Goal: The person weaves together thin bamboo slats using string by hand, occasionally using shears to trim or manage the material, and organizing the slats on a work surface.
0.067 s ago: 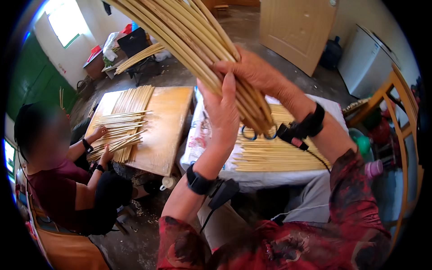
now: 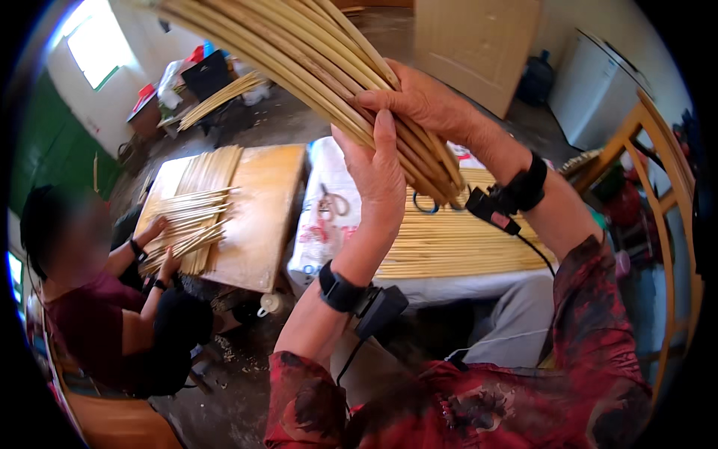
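A thick bundle of long, pale yellow stalks (image 2: 299, 56) is raised above the table, slanting up to the far left. My left hand (image 2: 378, 165) supports it from below near its lower end, thumb up along the stalks. From the right, my right hand (image 2: 422, 101) wraps round the same bundle with the thumb across it. Beneath my hands, more stalks (image 2: 464, 251) lie side by side on a white cloth (image 2: 314, 232). Blue-handled scissors (image 2: 425, 208) rest on those stalks, partly hidden by the bundle. A second pair of scissors (image 2: 331, 202) lies on the cloth.
At the left, a co-worker (image 2: 105, 299) handles stalks at a wooden board table (image 2: 265, 217). A wooden chair (image 2: 662, 194) stands close on my right. Farther off are a white appliance (image 2: 598, 90), a blue water bottle (image 2: 535, 78) and a door (image 2: 479, 49).
The room has shifted slightly left in the view, uncovering the scissors on the cloth. Both my hands keep hold of the bundle, whose lower end is a little farther right.
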Motion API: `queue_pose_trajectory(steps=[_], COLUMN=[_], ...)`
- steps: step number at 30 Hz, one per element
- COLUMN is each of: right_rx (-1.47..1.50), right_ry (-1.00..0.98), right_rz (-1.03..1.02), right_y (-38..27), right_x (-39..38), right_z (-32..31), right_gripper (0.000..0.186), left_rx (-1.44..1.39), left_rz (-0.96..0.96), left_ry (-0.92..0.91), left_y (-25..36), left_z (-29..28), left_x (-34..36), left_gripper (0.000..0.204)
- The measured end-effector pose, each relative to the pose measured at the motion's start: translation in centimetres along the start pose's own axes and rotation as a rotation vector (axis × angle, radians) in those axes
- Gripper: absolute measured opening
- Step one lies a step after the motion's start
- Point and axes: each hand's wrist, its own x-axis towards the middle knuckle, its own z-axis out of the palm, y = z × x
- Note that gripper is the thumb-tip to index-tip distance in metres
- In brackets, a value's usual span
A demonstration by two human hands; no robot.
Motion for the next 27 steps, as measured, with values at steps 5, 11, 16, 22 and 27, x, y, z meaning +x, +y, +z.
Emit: queue_pose_trajectory(steps=[5,11,16,22,27], right_rx=[-0.404,-0.437,-0.432,-0.321,-0.358], right_ry=[-0.052,-0.200,-0.216,-0.305,-0.458], right_rz=[0.063,0.252,0.474,0.614,0.646], right_y=[-2.3,2.0,10.4,21.7,28.5], right_x=[-4.8,-9.0,-12.1,-13.1,-12.3], right_z=[-8.8,-18.9,-25.1,-29.1,-30.5], right_gripper=[0.063,0.061,0.057,0.054,0.054], left_rx=[-0.024,-0.299,-0.255,-0.265,-0.037], left_rz=[-0.015,-0.247,-0.398,-0.585,-0.865], left_ry=[0.001,0.029,0.086,0.207,0.270], left_y=[-5.9,-15.5,-25.5,-35.7,-41.9], left_z=[8.4,15.7,17.2,16.4,14.0], left_x=[-3.7,-7.9,-11.4,-14.3,-15.6], left_gripper=[0.050,0.050,0.048,0.048,0.045])
